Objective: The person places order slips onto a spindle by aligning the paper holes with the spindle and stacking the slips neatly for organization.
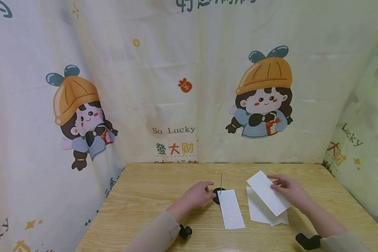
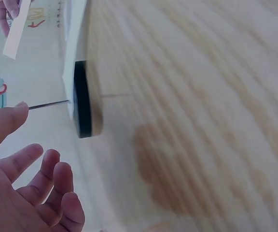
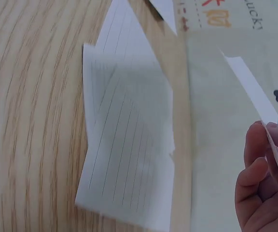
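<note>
A bill spike stands upright on the table, with a round black base [image 1: 216,193] and a thin metal needle [image 1: 221,180]. One lined paper slip [image 1: 232,211] lies over the base, its far end at the needle's foot. Beside the spike, my left hand [image 1: 197,195] hovers with loosely bent fingers and holds nothing. Its thumb overlaps the needle's tip in the left wrist view. My right hand [image 1: 289,190] pinches a white paper slip [image 1: 264,190] between thumb and fingers, raised and tilted. Under it, overlapping lined slips [image 3: 124,145] lie on the table, partly hidden in the head view.
The wooden table [image 1: 138,196] has its far edge against a printed curtain [image 1: 214,63], which also hangs along both sides. A black wrist mount [image 1: 185,232] sits at my left sleeve, another black mount [image 1: 308,241] at my right.
</note>
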Tool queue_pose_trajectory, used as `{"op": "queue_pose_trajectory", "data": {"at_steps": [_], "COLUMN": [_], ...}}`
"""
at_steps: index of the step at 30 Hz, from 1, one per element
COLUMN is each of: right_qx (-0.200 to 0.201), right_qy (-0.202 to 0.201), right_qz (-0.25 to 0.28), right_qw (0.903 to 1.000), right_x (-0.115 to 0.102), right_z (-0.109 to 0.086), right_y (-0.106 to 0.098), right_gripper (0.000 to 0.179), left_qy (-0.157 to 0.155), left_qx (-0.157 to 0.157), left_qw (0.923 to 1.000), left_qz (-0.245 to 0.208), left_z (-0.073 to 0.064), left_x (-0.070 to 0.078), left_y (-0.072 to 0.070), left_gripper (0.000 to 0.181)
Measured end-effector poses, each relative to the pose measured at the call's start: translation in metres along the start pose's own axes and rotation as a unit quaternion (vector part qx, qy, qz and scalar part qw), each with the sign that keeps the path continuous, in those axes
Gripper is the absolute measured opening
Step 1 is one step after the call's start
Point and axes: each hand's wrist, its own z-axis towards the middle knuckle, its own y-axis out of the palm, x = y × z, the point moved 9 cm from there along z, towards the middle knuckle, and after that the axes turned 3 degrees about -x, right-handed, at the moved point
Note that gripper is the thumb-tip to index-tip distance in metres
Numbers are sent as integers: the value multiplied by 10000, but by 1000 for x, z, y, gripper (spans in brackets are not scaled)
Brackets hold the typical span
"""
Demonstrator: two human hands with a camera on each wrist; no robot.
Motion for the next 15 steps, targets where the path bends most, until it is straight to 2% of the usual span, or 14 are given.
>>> {"op": "queue_pose_trajectory", "data": {"at_steps": [4, 15], "right_qx": [33, 233], "right_qy": [-37, -77], "right_qz": [155, 554], "right_qw": [9999, 9982], "right_x": [-11, -39], "right_z": [3, 8], "right_y": [9, 30], "right_gripper": [46, 46], "left_qy": [-27, 289], "left_qx": [203, 791], "left_qw": [9998, 9963], "left_qz": [-77, -186], "left_z": [-3, -8], "left_x": [5, 22], "left_y": [-6, -25], "left_gripper": [52, 43]}}
